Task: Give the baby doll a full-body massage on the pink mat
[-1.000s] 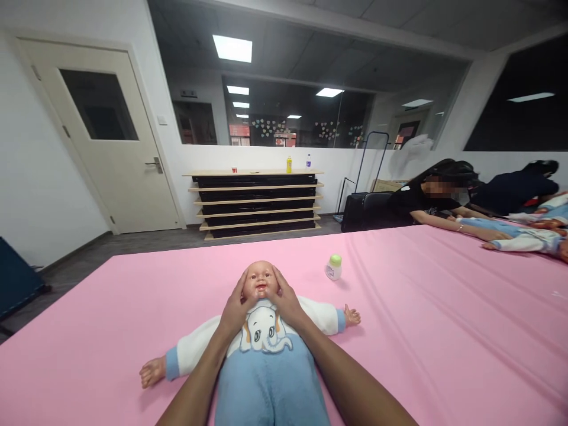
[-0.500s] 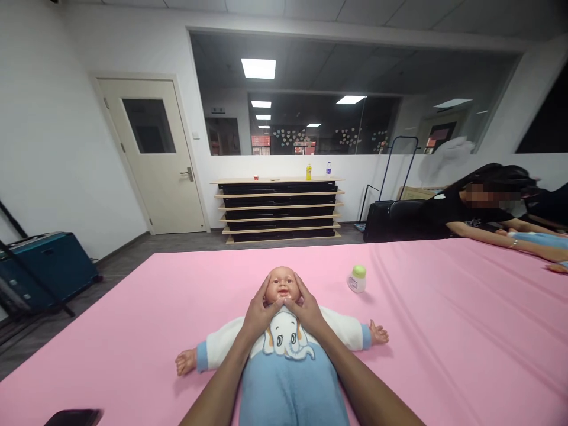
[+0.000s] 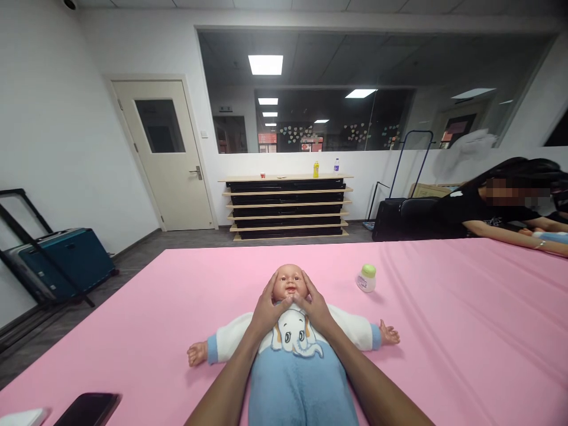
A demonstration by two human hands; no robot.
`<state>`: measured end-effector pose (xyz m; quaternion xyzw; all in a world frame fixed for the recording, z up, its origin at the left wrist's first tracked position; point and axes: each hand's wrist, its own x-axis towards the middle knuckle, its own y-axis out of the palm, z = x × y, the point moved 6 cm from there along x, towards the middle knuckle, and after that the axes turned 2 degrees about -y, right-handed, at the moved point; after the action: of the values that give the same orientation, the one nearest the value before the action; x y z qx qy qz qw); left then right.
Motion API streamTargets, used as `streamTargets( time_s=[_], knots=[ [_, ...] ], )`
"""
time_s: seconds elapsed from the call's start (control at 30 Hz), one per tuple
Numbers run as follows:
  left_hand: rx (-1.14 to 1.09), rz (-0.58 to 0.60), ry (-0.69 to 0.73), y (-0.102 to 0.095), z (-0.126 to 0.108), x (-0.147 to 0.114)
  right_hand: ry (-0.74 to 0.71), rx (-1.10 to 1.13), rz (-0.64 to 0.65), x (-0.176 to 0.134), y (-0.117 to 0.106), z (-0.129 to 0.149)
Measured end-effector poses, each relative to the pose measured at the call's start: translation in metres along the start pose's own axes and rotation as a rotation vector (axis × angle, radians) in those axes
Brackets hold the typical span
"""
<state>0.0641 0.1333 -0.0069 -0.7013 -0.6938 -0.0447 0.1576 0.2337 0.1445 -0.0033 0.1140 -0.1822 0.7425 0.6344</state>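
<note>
A baby doll (image 3: 290, 283) lies on its back on a pink-covered table (image 3: 151, 307), its arms stretched out to both sides. It wears a white and light-blue suit with an elephant on the chest. My left hand (image 3: 268, 310) cups one side of the doll's head, thumb at the chin. On the other side, my right hand (image 3: 314, 309) mirrors it, fingers along the cheek and thumb under the chin. Both palms rest near the doll's neck and upper chest. Beyond the doll's outstretched arm at right stands a small jar with a green lid (image 3: 366, 278).
A dark phone (image 3: 89, 409) and a white object (image 3: 26, 417) lie at the near left. At the far right a person in black (image 3: 465, 210) leans over the table with another doll. Behind are a low shelf (image 3: 288, 204), a door (image 3: 153, 177) and a teal suitcase (image 3: 71, 260).
The view has shifted slightly, so the scene sits further right and more of the phone and the white object shows. Both hands keep the same hold on the doll's head.
</note>
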Motion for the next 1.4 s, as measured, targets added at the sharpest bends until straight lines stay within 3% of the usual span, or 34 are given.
streamTargets(
  time_s=[0.9,1.17,1.4],
  knots=[
    [0.093,-0.050,-0.004,-0.0050,0.0040,0.0039,0.006,0.015,-0.059,-0.0008,-0.0028,-0.0018],
    [0.103,-0.022,0.020,0.0002,0.0016,0.0027,-0.036,-0.003,-0.021,-0.0011,-0.0001,-0.0012],
    [0.127,-0.052,-0.030,-0.0055,0.0072,0.0063,-0.022,-0.046,-0.035,0.0003,-0.0014,-0.0061]
  ],
)
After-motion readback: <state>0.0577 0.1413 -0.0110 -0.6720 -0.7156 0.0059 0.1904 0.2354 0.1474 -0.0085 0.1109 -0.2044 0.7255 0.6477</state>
